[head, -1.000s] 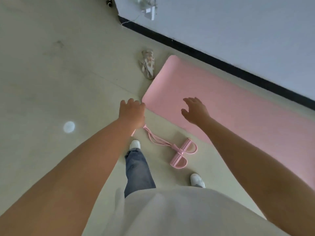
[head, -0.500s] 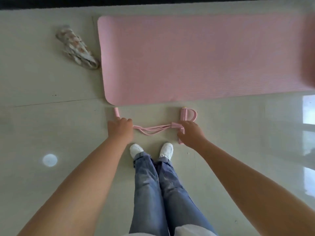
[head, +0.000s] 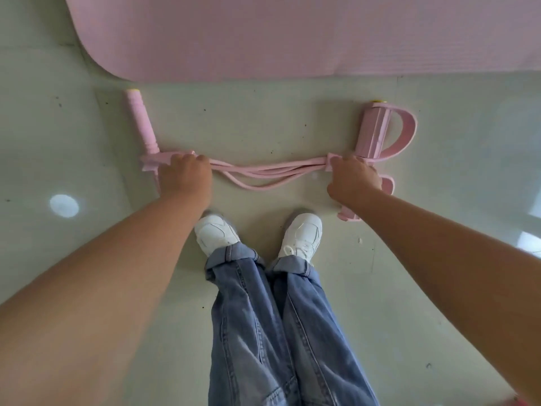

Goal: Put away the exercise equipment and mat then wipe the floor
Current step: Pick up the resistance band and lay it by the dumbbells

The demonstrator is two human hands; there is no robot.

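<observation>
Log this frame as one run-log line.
stage: pickup | left hand: grips handle end of pedal puller | right hand: grips pedal end | mat: unrolled | floor: unwiped

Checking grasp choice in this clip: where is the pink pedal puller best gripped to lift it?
At both ends of the pedal puller, from above, as the left hand and right hand do: the handle bar and foot pedal are rigid, while the tubes between lie slack.

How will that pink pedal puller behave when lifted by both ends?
Probably floppy: the pedal puller's tubes already sag in slack loops between the left hand and right hand. Its foam handle bar and foot straps look light, likely to dangle.
</observation>
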